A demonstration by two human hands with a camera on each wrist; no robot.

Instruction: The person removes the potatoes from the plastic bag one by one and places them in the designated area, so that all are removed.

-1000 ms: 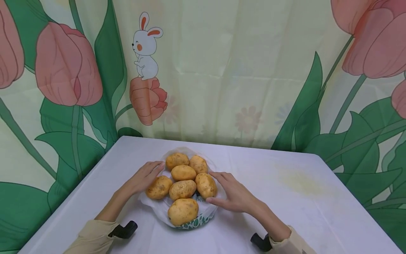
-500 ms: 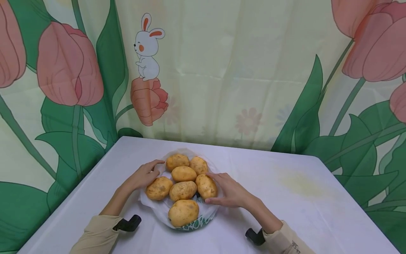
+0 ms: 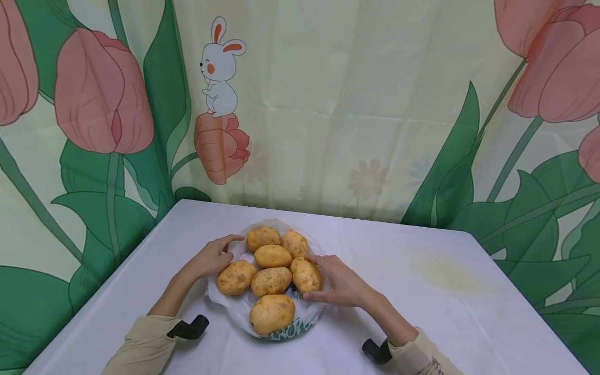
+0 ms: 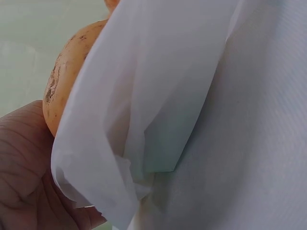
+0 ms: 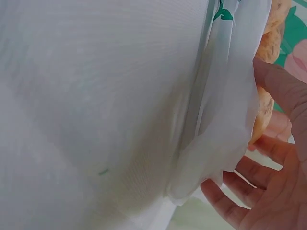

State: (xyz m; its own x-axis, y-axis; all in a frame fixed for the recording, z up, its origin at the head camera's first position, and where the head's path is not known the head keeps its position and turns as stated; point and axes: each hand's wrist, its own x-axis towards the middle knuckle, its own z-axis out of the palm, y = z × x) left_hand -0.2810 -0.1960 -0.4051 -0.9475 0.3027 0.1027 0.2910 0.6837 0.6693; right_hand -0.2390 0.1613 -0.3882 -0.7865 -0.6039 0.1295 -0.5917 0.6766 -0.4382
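While oval potatoes (image 3: 271, 282) lie in a crinkled plastic bag (image 3: 236, 311), its rim is touched by the splayed right hand (image 3: 342, 284). Grip by the left hand (image 3: 209, 259) is hidden.

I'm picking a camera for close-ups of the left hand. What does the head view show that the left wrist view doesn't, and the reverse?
Only head: the right hand beside the potatoes, all seven of them at once, and the rabbit print on the backdrop.

Only left wrist: the creased palm of the left hand, close up; the head view shows the back of that hand.

Both: the left hand, the white bag, the white tablecloth and at least one of the potatoes.
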